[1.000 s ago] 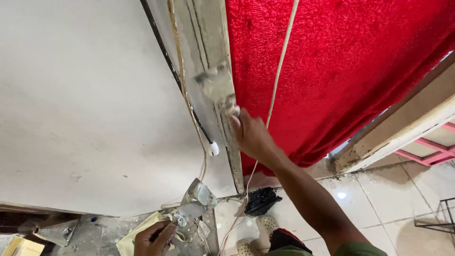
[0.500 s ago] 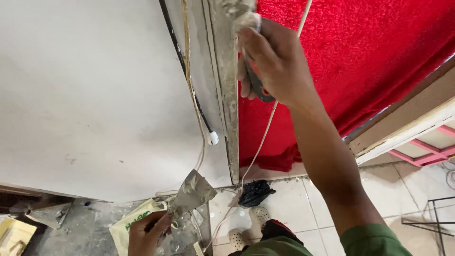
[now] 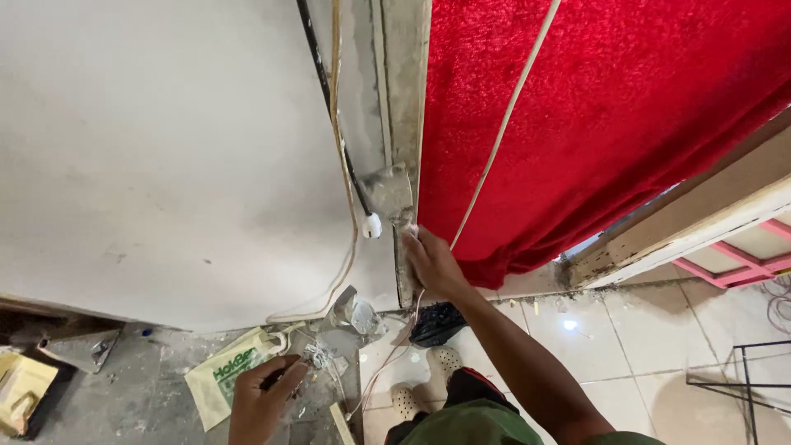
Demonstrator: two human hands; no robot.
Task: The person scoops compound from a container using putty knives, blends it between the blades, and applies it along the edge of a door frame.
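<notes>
Pressing the putty knife (image 3: 391,191), gripped in the right hand (image 3: 432,262) at frame centre, flat along the grey corner strip (image 3: 401,99) is advised, while a second filler-laden blade (image 3: 350,313) is held closed-fisted by the left hand (image 3: 262,400) at lower left.

Putty knife (image 3: 390,191): a broad, flat metal blade smeared with grey filler, pressed flat against the grey vertical strip (image 3: 401,99) at the wall's corner, blade pointing up and handle down, gripped in the right hand (image 3: 434,265). Second trowel (image 3: 350,311): a wide, shiny metal blade caked with pale filler, held tilted above the floor, its dark handle in the left hand (image 3: 262,400). The vertical strip runs between the white wall and the red fabric, its surface coated in rough grey filler.
</notes>
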